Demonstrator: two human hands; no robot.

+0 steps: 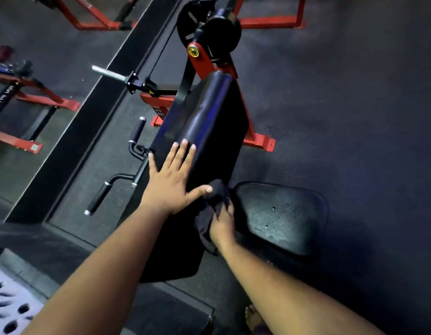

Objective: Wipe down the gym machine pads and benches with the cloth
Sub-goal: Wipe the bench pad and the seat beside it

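Nearest, the right hand (221, 226) has its grip clenched around a dark cloth (210, 213), the fabric bunched in the fingers and hanging below the wrist. It sits in the gap between the lower end of the long arm pad (204, 122) and the near-left edge of the seat pad (279, 213). Just beyond, the left hand (171, 182) lies flat on the lower part of the arm pad, grip released, fingers spread and straight, the thumb reaching toward the cloth.

The step in hand looks to be wiping the lower end of the arm pad while the flat hand braces it. To do it well, I would open the bunched cloth so more of its face meets the vinyl, press evenly, and run long overlapping strokes up the pad toward its far rounded edge, moving the bracing hand out of the path as the cloth comes through. The seam where the pad meets the seat deserves a pass (sweat tends to gather there). The seat pad shows a dull, speckled surface, so it probably needs wiping too.

Farther on, the black handles (120, 180) stand off the pad's left edge, and the red frame (200, 61) rises beyond its far end.
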